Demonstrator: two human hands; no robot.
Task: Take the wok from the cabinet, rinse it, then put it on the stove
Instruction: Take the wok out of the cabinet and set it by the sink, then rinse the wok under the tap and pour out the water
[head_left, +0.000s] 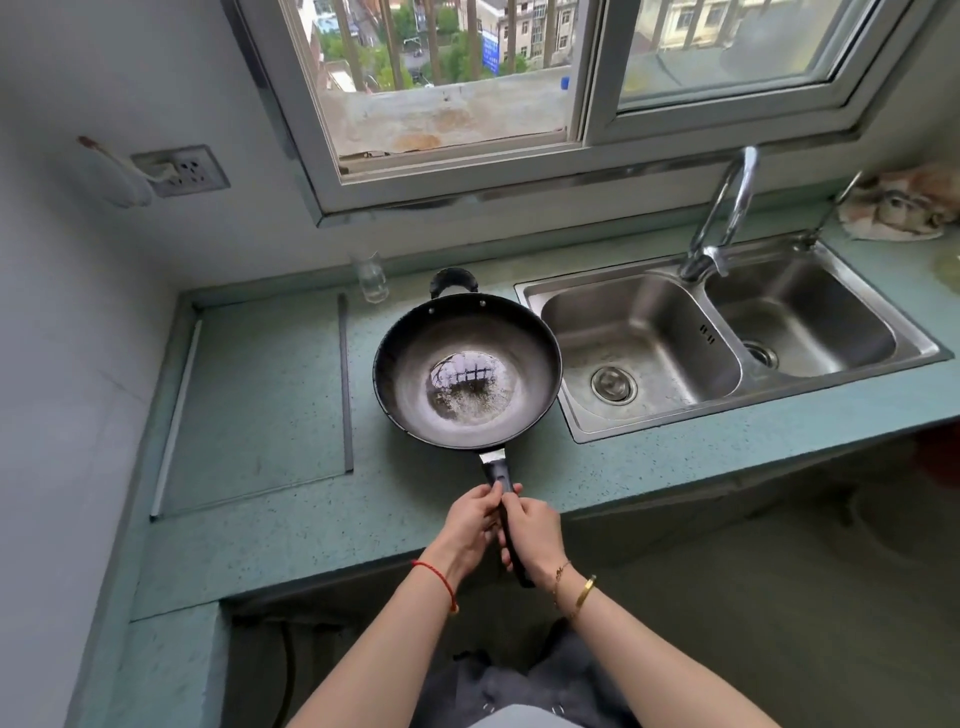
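Observation:
A black wok (467, 332) with a shiny wet patch in its bottom sits over the green countertop (291, 525), just left of the sink. Its long black handle points toward me and a small loop handle is on its far side. Both hands grip the long handle: my left hand (470, 525) on its left side, my right hand (535, 535) on its right side. The steel double sink (582, 421) lies to the right, with a curved faucet (727, 208) behind it. No stove burner is in view.
A recessed green panel (254, 405) fills the counter's left part. A small clear glass (371, 278) stands at the wall behind the wok. A crumpled cloth (904, 208) lies at the far right. A wall socket (182, 169) sits at the left, a window above.

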